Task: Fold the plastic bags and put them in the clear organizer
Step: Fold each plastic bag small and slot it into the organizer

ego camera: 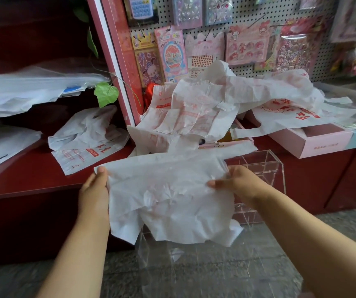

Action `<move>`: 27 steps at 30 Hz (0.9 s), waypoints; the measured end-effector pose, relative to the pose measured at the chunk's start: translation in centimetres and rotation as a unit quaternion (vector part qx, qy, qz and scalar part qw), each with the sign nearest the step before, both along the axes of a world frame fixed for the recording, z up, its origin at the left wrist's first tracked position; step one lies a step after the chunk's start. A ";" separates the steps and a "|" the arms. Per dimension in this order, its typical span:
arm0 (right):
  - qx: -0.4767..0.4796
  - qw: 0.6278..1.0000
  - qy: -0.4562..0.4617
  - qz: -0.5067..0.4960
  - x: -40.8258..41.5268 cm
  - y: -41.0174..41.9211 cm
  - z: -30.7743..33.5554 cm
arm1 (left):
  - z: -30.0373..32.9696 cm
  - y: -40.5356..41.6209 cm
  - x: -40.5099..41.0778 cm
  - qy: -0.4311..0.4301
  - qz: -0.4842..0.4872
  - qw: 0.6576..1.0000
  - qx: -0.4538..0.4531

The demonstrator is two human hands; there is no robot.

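Observation:
I hold a crumpled white plastic bag [168, 196] spread in the air between both hands. My left hand [94, 190] grips its left edge, thumb on top. My right hand [237, 182] pinches its right side. The clear organizer [265, 166] stands right behind and below the bag, partly hidden by it, with its transparent walls reaching down to the floor side. A heap of white bags with red print [215, 104] lies on the red counter beyond. Another printed bag [86, 138] lies to the left on the counter.
The dark red counter [33, 179] runs across the scene. A pink open box [314, 140] sits at the right under the heap. A pegboard with sticker packs [248, 39] rises behind. More clear plastic [22, 91] lies on shelves at left. A green leaf [106, 93] hangs nearby.

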State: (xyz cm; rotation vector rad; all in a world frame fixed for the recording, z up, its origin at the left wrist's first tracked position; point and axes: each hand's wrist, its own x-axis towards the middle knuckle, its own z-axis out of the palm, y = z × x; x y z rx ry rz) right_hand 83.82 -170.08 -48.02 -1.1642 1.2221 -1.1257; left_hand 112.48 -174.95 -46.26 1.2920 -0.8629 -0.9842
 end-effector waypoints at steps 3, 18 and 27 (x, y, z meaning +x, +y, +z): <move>-0.007 0.995 -0.079 -0.064 -0.1 -0.3 0.4 | 0.2 0.0 0.5 0.099 -0.076 0.989 0.083; -0.030 0.979 -0.134 -0.149 -1.0 -1.4 -0.6 | -1.5 0.0 0.0 -0.095 -0.081 0.992 0.005; 0.063 0.987 0.059 0.134 -0.7 -0.4 -3.1 | -1.7 -1.3 0.4 0.182 0.038 0.982 0.036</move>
